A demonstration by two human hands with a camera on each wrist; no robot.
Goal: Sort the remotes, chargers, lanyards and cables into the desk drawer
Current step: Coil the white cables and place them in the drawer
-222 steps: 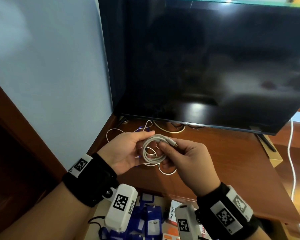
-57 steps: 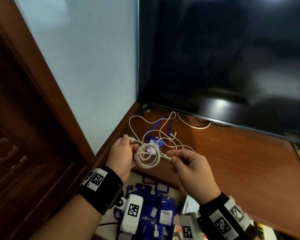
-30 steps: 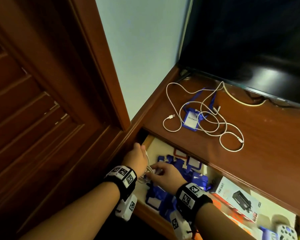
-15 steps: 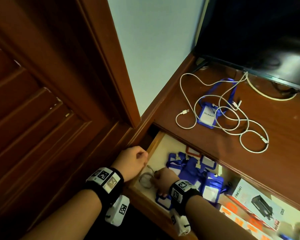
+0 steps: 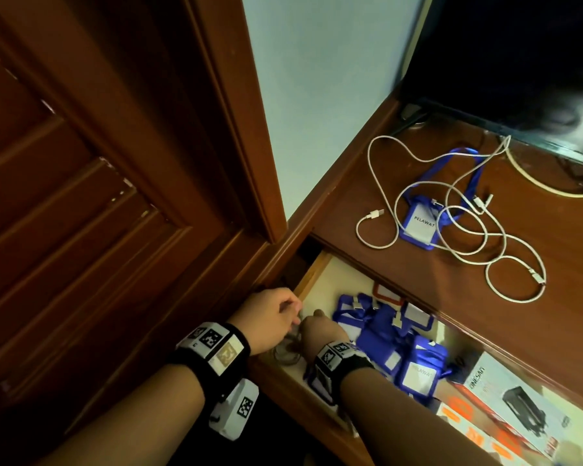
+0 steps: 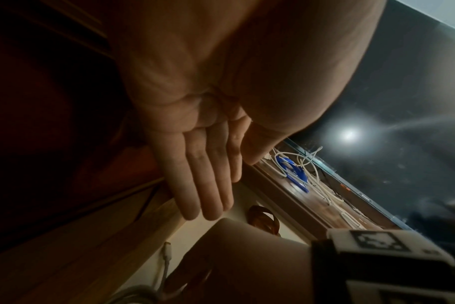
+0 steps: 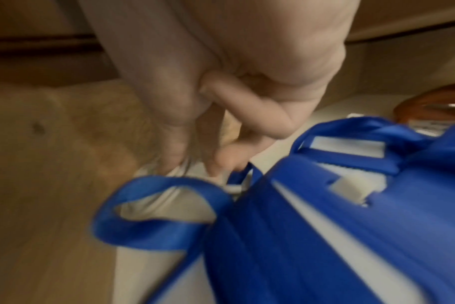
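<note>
Half a second on, both hands had closed in over the coiled white cable (image 5: 287, 354), which lay in the near left corner of the drawer (image 5: 312, 275), just beside its left wall. Seen from the left wrist, the left hand (image 5: 270, 318) had straight, relaxed fingers and held nothing. The right hand (image 5: 317, 327) had its fingertips (image 7: 174, 162) curled down onto the coil, a grip that pressed or pinched it; the blur hid which. Blue lanyards (image 5: 389, 334) were piled toward the drawer's middle, touching the coil, and one strap loop (image 7: 153, 207) lay across it.

The likely trouble was snagging: if the right hand lifted away with that strap caught on a finger, the coil could be dragged out or spring loose. Above the drawer, on the table (image 5: 552, 297), a loose cable (image 5: 465, 237) was threaded over one more lanyard (image 5: 419, 223); pulling either would have drawn the other along.
</note>
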